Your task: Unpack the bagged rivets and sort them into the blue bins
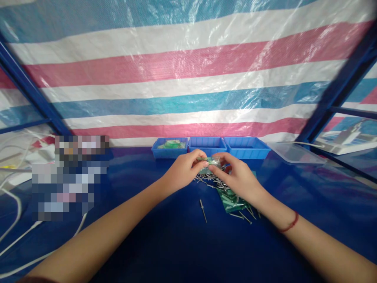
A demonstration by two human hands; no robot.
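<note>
Between my two hands is a small clear plastic bag [212,160] with green on it, held above the blue table. My left hand [188,167] pinches its left end with thumb and forefinger. At the other end, the thumb and fingers of my right hand [235,173] grip the bag. What is inside it is hard to make out. Below my hands lies a pile of metal rivets [210,180], partly covered by my right hand. Green plastic bags [231,202] lie under and beside the pile. A single rivet [203,211] lies apart, nearer to me.
Three blue bins stand along the back; the left bin [154,152] holds small green-and-clear bags. A clear plastic lid [297,153] lies at the right. White cables [17,204] run along the left side. Blue metal posts [332,90] frame a striped sheet [182,67].
</note>
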